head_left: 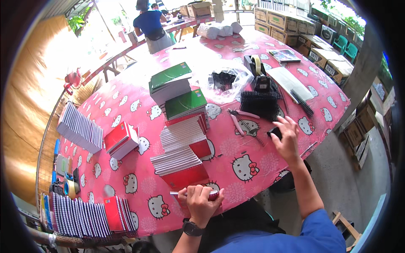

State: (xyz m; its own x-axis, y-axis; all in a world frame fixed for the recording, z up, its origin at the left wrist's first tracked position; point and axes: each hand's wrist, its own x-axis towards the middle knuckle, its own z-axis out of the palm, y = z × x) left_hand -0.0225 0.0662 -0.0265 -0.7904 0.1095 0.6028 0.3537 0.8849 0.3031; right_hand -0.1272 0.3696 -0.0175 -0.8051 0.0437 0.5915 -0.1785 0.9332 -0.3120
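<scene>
My left hand [201, 204], with a black watch on its wrist, grips a thin red notebook [214, 195] upright on its edge near the front of the table. My right hand [288, 135] is over the table to the right, its thumb and fingers around a small black object [275, 133] whose kind I cannot make out. Just beyond it lies a pile of black spiral binding coils [259, 105]. Pliers with pink handles [241, 120] lie left of the coils. In front of my left hand, red notebooks [184, 175] lean in an overlapping row.
Green-covered notebooks [185, 103] are stacked mid-table. More stand at left [80, 126] and front left [80, 215]. A plastic bag [230, 90] with black coils sits beside a tape dispenser [261, 82]. Another person [149, 27] stands beyond; cardboard boxes [282, 27] line the back right.
</scene>
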